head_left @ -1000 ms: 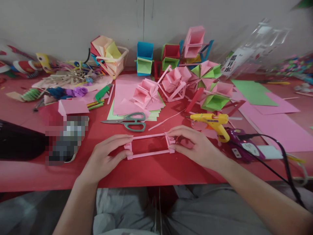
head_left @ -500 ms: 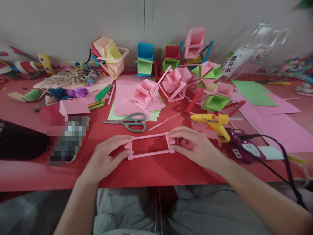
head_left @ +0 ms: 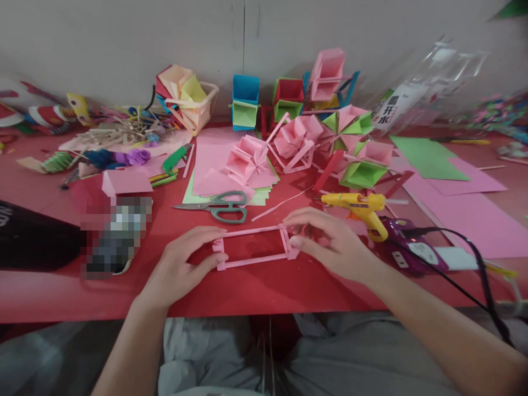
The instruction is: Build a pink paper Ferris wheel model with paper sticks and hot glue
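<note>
A pink paper frame (head_left: 256, 259), a long rectangle of rolled strips, lies near the front of the red table. My left hand (head_left: 181, 264) grips its left end, thumb on the near side and fingers on the far side. At the opposite end, my right hand (head_left: 325, 242) has its fingers and thumb around the right corner piece. Just beyond the frame rest grey-green scissors (head_left: 229, 207). To the right lies a yellow hot glue gun (head_left: 358, 203), close to my right hand.
Folded pink paper pieces (head_left: 247, 159) sit on stacked sheets at mid-table. Beyond my right hand is a purple power strip (head_left: 412, 247) with black cables. A phone (head_left: 119, 236) and a black cylinder (head_left: 37, 236) lie left. Paper models (head_left: 245, 102) and a plastic bottle (head_left: 412, 88) line the wall.
My right thumb and fingers have shifted slightly around the frame's right end, showing more of its near corner. The left hand keeps its grip with little movement.
</note>
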Motion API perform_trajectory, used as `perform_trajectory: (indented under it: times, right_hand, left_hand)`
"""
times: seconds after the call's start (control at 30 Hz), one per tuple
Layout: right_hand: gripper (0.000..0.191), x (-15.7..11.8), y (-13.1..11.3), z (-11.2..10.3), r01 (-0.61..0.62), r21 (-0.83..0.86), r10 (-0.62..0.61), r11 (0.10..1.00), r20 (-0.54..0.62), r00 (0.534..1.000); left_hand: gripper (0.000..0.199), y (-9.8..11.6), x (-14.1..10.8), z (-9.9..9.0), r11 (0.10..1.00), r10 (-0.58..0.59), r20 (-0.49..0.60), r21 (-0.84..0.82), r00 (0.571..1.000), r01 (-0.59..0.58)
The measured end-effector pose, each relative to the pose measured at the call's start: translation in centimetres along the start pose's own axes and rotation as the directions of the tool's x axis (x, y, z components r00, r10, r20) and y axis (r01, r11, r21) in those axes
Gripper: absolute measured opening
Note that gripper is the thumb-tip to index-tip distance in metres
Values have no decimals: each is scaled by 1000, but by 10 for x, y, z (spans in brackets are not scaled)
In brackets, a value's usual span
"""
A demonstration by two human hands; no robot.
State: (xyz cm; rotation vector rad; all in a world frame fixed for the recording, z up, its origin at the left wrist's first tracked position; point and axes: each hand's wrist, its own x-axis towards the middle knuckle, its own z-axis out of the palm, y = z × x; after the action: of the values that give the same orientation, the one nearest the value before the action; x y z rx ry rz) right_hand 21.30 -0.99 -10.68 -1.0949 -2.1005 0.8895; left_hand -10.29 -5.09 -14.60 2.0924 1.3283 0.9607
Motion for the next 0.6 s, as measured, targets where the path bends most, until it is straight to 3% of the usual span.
perform_trajectory:
  times: [0.1, 0.23, 0.37, 0.6]
  right_hand:
    - [20, 20, -2, -3, -43, -16, 41, 999, -109, 993]
    - [26, 67, 5, 0, -96, -11, 90, 995, -237, 967]
    - [16, 114, 19, 10, -120, 37, 125, 992, -349, 929]
    - [17, 144, 28, 26, -217, 393, 330, 894, -248, 911]
  left_hand:
    - [32, 0, 0, 0, 1000, 8, 2, -6, 1000, -8]
    - [37, 0, -1, -2, 1000, 2, 16, -17, 1000, -2]
    - [49, 2, -1, -4, 999, 1, 41, -35, 999, 0]
    - [57, 3, 0, -2, 994, -62, 55, -92, 997, 67]
